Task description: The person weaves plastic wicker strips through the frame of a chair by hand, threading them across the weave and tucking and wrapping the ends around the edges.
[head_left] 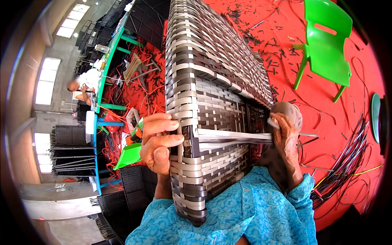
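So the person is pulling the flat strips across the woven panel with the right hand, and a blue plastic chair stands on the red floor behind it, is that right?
Not quite: the head view shows the plastic chair is green, not blue. The right hand does pull the flat strips across the woven panel, above the red floor.

The woven panel (204, 73) hides the left hand's (159, 141) fingertips and runs off the top edge. The far person (79, 87) is blurred.

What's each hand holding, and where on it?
Left hand grips the woven frame at its corner edge, fingers over the weave. Right hand pinches the pale strips at their free end, pulled taut from that corner.
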Tool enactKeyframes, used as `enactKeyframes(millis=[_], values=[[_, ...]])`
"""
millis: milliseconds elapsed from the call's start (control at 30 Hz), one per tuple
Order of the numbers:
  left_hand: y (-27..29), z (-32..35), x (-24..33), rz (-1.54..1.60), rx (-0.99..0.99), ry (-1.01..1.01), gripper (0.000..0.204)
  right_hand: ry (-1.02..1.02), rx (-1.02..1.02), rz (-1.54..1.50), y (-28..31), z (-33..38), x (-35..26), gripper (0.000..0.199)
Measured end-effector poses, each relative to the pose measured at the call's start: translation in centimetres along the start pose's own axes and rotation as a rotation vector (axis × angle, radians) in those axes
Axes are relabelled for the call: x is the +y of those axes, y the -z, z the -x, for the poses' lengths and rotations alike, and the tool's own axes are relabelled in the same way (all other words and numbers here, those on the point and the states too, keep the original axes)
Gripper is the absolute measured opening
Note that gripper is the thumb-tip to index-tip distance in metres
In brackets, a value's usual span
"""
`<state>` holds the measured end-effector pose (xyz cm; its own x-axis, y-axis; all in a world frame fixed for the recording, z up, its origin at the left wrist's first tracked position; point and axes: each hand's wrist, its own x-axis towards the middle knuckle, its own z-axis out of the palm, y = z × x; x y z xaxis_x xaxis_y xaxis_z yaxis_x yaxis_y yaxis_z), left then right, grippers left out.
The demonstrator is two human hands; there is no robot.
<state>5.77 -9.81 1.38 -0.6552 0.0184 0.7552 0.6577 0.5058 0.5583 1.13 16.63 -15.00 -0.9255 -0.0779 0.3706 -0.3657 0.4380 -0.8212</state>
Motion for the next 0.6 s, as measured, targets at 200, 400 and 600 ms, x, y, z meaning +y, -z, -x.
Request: enactKeyframes(millis=[200,400,600], values=[[-0.14,-0.14,-0.04,0.013,-0.009,-0.014,0.046,0.030,-0.021,0.046,-0.67,0.33,0.55,0.015],[-0.07,-0.19,0.03,0.000,-0.014,-0.008,0.045,0.021,-0.017,0.033,-0.61,0.19,0.31,0.013],[0.00,-0.06,-0.08,-0.002,-0.015,-0.010,0.046,0.043,-0.003,0.012,-0.72,0.19,0.35,0.012]])
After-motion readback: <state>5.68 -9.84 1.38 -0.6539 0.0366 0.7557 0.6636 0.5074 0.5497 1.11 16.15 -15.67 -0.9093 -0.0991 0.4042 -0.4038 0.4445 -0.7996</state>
